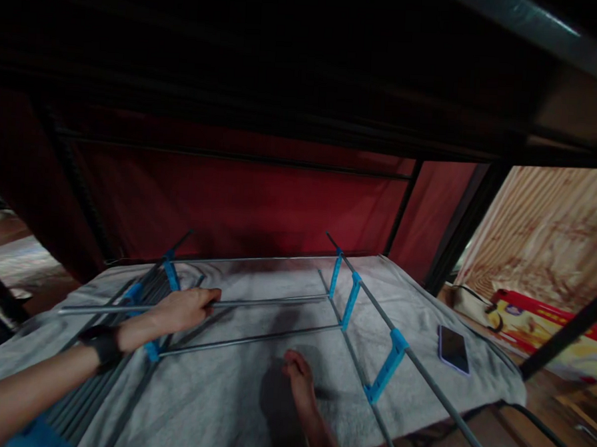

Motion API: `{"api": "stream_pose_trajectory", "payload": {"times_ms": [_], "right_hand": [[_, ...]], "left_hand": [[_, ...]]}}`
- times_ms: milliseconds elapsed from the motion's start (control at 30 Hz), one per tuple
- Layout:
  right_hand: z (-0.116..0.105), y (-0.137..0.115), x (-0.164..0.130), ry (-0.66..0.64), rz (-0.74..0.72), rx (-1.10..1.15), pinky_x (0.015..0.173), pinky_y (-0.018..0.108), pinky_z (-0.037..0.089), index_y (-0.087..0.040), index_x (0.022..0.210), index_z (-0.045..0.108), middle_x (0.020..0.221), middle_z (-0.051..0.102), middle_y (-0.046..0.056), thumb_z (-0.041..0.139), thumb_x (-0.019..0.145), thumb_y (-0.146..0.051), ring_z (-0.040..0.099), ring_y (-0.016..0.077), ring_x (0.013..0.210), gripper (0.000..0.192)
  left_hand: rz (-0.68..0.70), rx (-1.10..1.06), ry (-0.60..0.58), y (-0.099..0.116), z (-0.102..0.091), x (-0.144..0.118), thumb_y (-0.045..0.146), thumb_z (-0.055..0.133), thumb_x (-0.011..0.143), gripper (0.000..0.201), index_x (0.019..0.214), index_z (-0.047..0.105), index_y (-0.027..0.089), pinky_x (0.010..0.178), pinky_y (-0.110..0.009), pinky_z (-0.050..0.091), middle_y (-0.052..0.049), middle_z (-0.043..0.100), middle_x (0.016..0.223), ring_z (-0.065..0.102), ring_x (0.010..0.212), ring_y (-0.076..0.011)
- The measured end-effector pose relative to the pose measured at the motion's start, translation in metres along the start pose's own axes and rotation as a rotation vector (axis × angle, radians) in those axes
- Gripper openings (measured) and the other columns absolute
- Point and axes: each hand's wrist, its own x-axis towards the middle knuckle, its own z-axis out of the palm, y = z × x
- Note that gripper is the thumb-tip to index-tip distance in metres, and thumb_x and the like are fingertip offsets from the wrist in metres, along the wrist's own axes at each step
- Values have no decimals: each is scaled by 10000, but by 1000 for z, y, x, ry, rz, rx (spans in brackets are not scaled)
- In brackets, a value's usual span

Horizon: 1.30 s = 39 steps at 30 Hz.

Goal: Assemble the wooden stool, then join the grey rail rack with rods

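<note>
My left hand (188, 309), a dark watch on its wrist, is closed around a grey metal tube (269, 301). That tube crosses nearly level, its left end sticking out past my forearm and its right end reaching a blue plastic connector (335, 273) on the right side frame. Below it, a second crosswise tube (252, 339) joins the left and right sides. My right hand (299, 372) hovers over the grey cloth, its fingers loosely curled together with nothing visible in them. Nearest to it on the right, another blue connector (387, 367) links two long tubes.
Several loose tubes (87, 389) lie bundled at the left. A phone (453, 350) rests on the grey blanket (419, 396) at the right. Black bunk posts (465, 232) and a low dark overhead (287, 63) enclose the space, with a red curtain (239, 200) behind.
</note>
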Motion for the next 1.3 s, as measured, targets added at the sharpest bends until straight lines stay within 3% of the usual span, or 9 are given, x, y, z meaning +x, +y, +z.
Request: {"api": "stream_pose_trajectory", "payload": {"times_ms": [133, 267, 467, 600, 700, 867, 1033, 1200, 1300], "right_hand": [[-11, -18, 24, 15, 62, 115, 700, 351, 543, -230, 859, 711, 893, 712, 56, 751, 605, -514, 653, 220, 774, 383], [-15, -36, 41, 31, 52, 147, 718, 349, 539, -241, 928, 671, 910, 715, 44, 721, 643, -562, 657, 198, 746, 432], [-18, -64, 76, 27, 32, 170, 689, 327, 544, -222, 960, 656, 869, 732, 30, 732, 641, -547, 660, 171, 701, 461], [-25, -70, 103, 12, 68, 227, 690, 324, 553, -198, 956, 667, 870, 753, 53, 741, 615, -532, 687, 179, 725, 484], [-29, -65, 122, -13, 126, 231, 726, 345, 573, -204, 943, 673, 876, 759, 55, 751, 605, -507, 709, 193, 764, 460], [-27, -63, 139, -37, 225, 297, 858, 400, 577, -233, 891, 686, 824, 741, -1, 731, 637, -350, 728, 200, 821, 283], [-17, -68, 134, -185, 217, 379, 1034, 435, 508, -242, 979, 732, 1036, 760, 35, 689, 718, -330, 706, 195, 1004, 278], [-2, -57, 134, -237, 262, 338, 1053, 423, 506, -225, 899, 745, 973, 761, 40, 727, 776, -435, 702, 204, 1025, 243], [7, -52, 142, -196, 225, 337, 1038, 400, 521, -206, 865, 741, 956, 759, 35, 792, 731, -453, 699, 204, 1025, 285]], "left_hand": [[-44, -5, -15, 16, 25, 22, 335, 478, 861, 273, 1003, 675, 210, 747, -345, 489, -99, 728, 946, 693, 877, -286], [-111, -122, 28, 30, 60, 32, 429, 465, 915, 346, 1095, 687, 234, 794, -350, 490, -98, 743, 1017, 694, 957, -288], [-123, -106, 75, 52, 98, 38, 335, 463, 946, 306, 1146, 673, 236, 816, -363, 495, -112, 751, 1038, 701, 985, -295], [-113, -107, 144, 59, 113, 29, 260, 427, 966, 300, 1166, 646, 215, 847, -377, 494, -133, 732, 1116, 704, 984, -285], [-18, -117, 169, 61, 123, 19, 247, 435, 969, 248, 1068, 658, 204, 868, -380, 479, -114, 735, 1072, 700, 924, -263], [45, -77, 217, 53, 135, 17, 197, 414, 977, 245, 1044, 649, 198, 916, -387, 444, -94, 721, 1015, 673, 908, -229], [74, -45, 235, 44, 142, 33, 89, 417, 927, 288, 1061, 653, 186, 943, -414, 432, -121, 706, 1011, 663, 934, -243], [58, -35, 297, 48, 158, 60, 12, 428, 857, 392, 1127, 657, 180, 1047, -460, 388, -132, 691, 1056, 633, 1033, -268], [-5, -59, 380, 45, 169, 69, 17, 438, 857, 447, 1227, 618, 192, 1132, -513, 309, -134, 654, 1174, 583, 1145, -275]]}}
